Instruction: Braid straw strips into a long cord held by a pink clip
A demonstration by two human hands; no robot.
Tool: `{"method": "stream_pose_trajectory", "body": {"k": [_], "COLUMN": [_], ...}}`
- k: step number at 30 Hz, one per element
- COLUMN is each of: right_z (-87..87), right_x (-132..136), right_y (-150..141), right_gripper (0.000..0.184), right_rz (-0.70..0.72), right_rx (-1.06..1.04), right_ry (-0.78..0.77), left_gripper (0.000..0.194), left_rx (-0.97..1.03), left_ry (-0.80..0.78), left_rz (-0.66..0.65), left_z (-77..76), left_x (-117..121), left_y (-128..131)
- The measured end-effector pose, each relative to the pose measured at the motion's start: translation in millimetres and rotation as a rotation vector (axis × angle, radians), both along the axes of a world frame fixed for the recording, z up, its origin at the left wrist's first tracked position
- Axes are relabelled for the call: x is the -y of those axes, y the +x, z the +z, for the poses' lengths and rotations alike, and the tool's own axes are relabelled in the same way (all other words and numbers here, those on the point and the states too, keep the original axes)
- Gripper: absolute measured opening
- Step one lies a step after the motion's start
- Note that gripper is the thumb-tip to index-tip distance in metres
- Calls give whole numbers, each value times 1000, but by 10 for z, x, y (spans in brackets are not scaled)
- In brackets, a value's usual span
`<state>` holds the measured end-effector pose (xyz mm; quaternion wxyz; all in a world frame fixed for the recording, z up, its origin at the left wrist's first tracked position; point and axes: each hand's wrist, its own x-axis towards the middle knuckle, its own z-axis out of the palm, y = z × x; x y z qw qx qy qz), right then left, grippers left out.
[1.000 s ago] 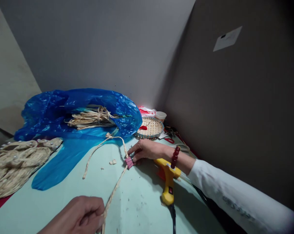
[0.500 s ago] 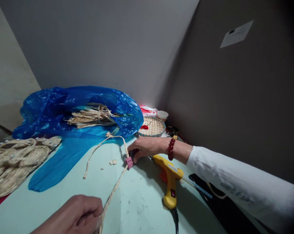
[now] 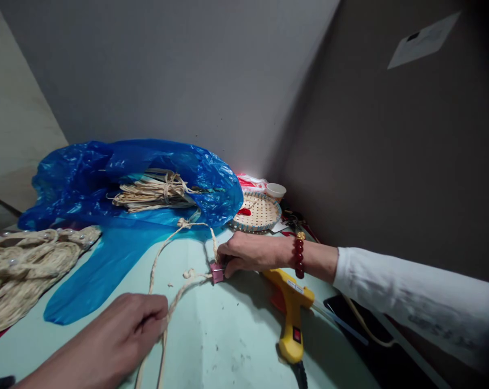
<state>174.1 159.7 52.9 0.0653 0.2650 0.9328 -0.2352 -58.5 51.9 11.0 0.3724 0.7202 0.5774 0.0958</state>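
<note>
Two bare hands are on one braided cord (image 3: 179, 295) over the pale green table (image 3: 232, 329): the left hand (image 3: 126, 335), near left, has its fingers curled closed around it, while the right hand (image 3: 250, 252) pinches the pink clip (image 3: 217, 273) clamped on it. Far left, a blue bag (image 3: 74, 178) surrounds a tied straw bundle (image 3: 151, 193); a yellow glue gun (image 3: 292, 310) lies to the near right.

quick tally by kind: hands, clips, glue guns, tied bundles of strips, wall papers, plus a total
Hands: 2, left hand and right hand
Pink clip: 1
Yellow glue gun: 1
Tied bundle: 1
Wall paper: 1
Total: 6
</note>
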Motion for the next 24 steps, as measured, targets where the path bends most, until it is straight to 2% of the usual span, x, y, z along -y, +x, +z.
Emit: {"method": "stream_pose_trajectory", "body": {"k": [5, 12, 17, 19, 21, 24], "right_z": [-8, 16, 22, 15, 17, 37], "right_x": [-13, 27, 47, 41, 33, 26], "right_y": [13, -6, -14, -7, -5, -14], "right_gripper": [8, 9, 6, 8, 8, 8], "right_rz": [2, 2, 11, 22, 39, 64], "right_rx": [-15, -5, 31, 36, 37, 39], "right_ry": [-5, -3, 40, 55, 57, 50], "left_gripper": [26, 31, 28, 27, 26, 28], "left_rx": [-86, -223, -285, -233, -139, -58], "left_ry": [69, 352, 573, 536, 408, 291], "left_rz": [-24, -27, 65, 69, 22, -59], "left_z": [215, 202, 312, 343, 344, 299], "left_x": [-228, -438, -526, -543, -536, -493], "left_y": [-6, -259, -446, -461, -406, -185]}}
